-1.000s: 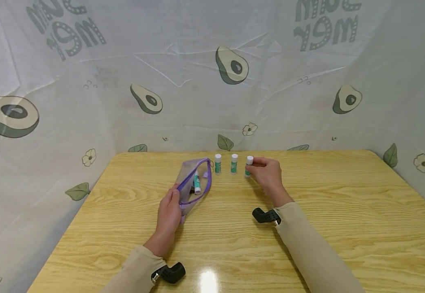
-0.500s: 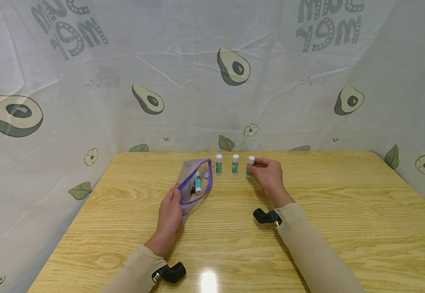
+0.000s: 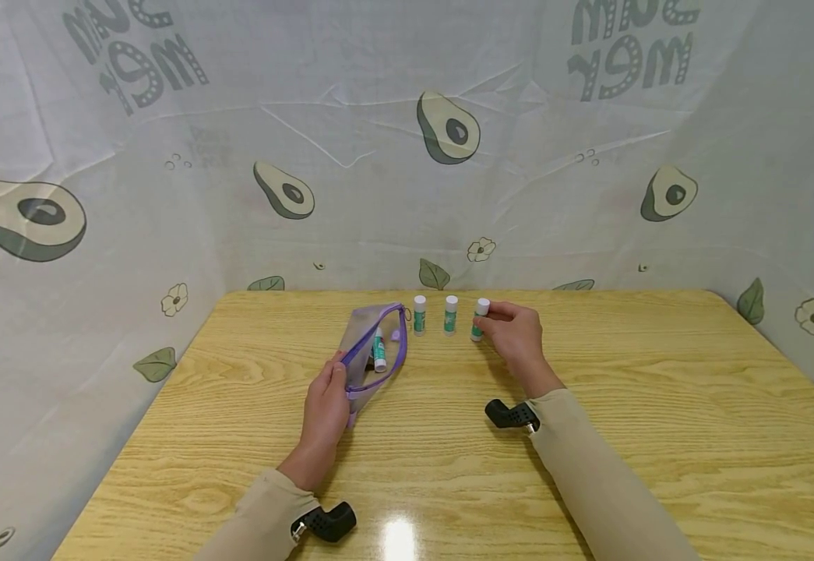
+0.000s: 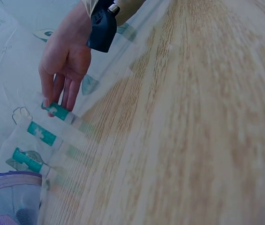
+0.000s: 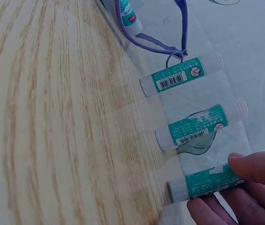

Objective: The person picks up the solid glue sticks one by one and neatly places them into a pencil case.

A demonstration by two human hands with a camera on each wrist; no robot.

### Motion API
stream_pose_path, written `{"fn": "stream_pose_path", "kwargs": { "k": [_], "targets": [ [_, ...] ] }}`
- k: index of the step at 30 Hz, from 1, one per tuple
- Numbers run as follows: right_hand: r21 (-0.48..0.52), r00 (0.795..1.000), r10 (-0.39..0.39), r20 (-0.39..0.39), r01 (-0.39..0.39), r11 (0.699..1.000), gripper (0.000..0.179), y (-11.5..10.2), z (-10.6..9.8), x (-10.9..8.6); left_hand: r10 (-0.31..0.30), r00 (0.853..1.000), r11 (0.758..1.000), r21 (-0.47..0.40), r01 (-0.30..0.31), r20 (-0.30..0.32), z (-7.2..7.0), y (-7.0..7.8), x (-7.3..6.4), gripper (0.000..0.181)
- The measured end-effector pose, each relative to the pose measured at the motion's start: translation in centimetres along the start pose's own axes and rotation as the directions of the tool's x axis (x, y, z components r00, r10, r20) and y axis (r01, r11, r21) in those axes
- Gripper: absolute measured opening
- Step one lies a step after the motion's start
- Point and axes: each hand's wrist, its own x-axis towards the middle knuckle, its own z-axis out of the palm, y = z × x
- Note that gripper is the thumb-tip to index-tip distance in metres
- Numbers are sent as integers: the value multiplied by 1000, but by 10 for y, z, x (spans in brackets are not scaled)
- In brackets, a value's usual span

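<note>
My left hand [image 3: 325, 401] grips the near side of a translucent pouch [image 3: 360, 322] with a purple zipper, whose mouth gapes to the right. Inside lies a glue stick [image 3: 378, 352] with a green label, beside a dark item too hidden to tell. Right of the pouch, two glue sticks stand upright in a row, a left one [image 3: 419, 318] and a middle one [image 3: 451, 318]. At the row's right end, my right hand [image 3: 516, 339] pinches a third upright glue stick [image 5: 212, 182] between thumb and fingers. Its base appears to be on the table in the right wrist view.
The wood-grain table [image 3: 421, 467] extends in front of and to both sides of my hands. A pale cloth [image 3: 364, 156] printed with avocados hangs behind the table's far edge. A black wrist device [image 3: 329, 522] sits at each cuff.
The head view has shifted very slightly. Both hands keep their hold, and the pouch and the row of glue sticks look practically unmoved.
</note>
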Motion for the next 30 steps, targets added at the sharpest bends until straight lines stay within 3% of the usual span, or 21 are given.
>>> {"fn": "stream_pose_path", "kwargs": {
  "k": [16,30],
  "targets": [
    [49,1000,-13,22,12,999,44,-6,-6,-2,3,1000,1000,5,-3,-3,1,0,-1,53],
    [54,996,-89,-17,90,994,44,-27,-11,-4,22,1000,1000,1,-22,-9,1,1,-3,53]
  ]
}}
